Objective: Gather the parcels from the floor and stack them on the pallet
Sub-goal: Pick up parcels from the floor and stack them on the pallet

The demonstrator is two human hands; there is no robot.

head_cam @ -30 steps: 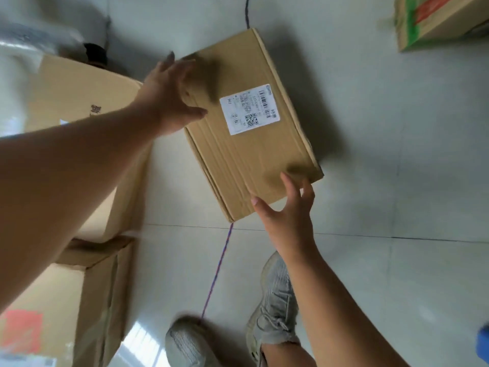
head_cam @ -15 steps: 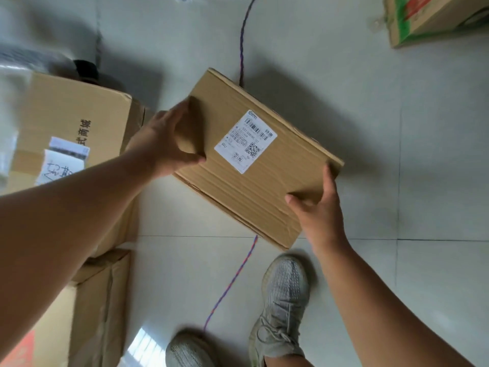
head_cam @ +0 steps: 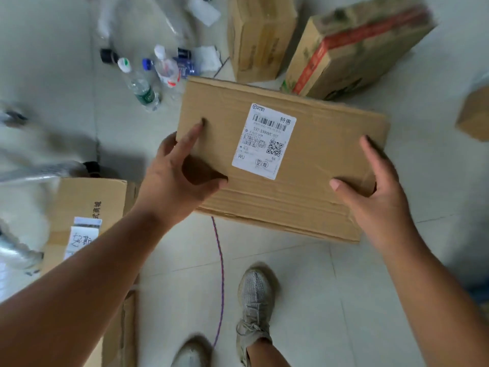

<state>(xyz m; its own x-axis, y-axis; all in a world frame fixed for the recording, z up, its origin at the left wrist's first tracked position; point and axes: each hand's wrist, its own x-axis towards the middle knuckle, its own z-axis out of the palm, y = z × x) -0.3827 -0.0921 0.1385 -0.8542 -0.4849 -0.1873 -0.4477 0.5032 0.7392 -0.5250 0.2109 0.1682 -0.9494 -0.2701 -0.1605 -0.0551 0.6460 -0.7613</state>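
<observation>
The flat cardboard parcel point(head_cam: 312, 165) is off the floor, held level between both hands above the person's shoes, its white shipping label point(head_cam: 264, 141) facing up. The left hand point(head_cam: 177, 181) clamps the parcel's left end, its fingers point(head_cam: 191, 136) spread on the top face and the thumb pressed in from the near side. The right hand point(head_cam: 381, 197) grips the right end the same way, fingers along the top near the far corner and thumb lying flat on the cardboard. Both are grasping the parcel; neither is loose.

The top looks creased and soft, so a squeeze only at the ends could let it bow or slip, and a tilt would likely slide it toward the lower hand. A purple cord point(head_cam: 221, 282) runs across the floor below the fingers, just left of the grey shoe point(head_cam: 255, 298), and could catch a foot on the way to the pallet, which is not in view.

The floor point(head_cam: 357, 313) is pale glossy tile. Beyond the fingers stand two more boxes, a plain one point(head_cam: 260, 38) and one with a red band point(head_cam: 354, 46). Beyond and left of the left fingers lie plastic bottles point(head_cam: 148, 80). Below the left arm sits a printed carton point(head_cam: 87, 207).
</observation>
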